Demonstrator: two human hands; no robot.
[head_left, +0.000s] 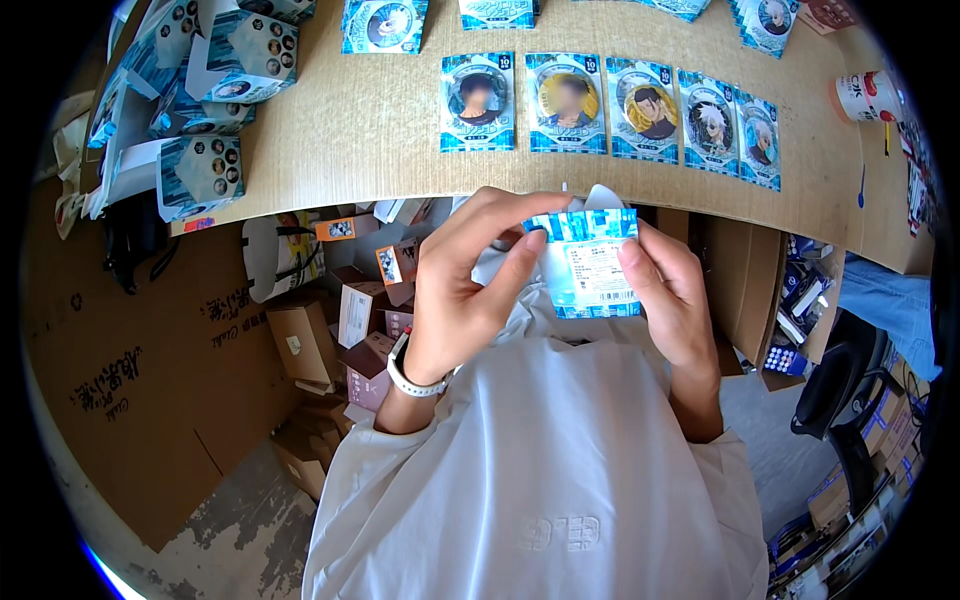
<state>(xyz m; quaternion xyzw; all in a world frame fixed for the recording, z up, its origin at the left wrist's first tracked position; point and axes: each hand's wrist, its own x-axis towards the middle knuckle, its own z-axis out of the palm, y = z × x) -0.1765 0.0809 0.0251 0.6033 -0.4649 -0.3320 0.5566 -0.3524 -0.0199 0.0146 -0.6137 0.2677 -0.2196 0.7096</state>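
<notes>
A small blue-and-white packet (592, 282) is between my two hands, just off the near edge of the table. Its back faces up, with a white printed label and a patterned blue band along the top and bottom. My left hand (468, 275) pinches its upper left corner between thumb and index finger. My right hand (672, 288) grips the right side, thumb on the label and the other fingers mostly hidden behind. Past the packet, a row of flat blue picture packets lies on the table, among them a leftmost one (478, 103) and one with a yellow round (643, 110).
Open blue display boxes (200, 175) crowd the table's left end. More packets (385, 24) lie along its far side. A white-and-red tub (866, 97) stands at the right. Cartons (302, 342) are heaped below on the left; a black chair (840, 375) is at the right.
</notes>
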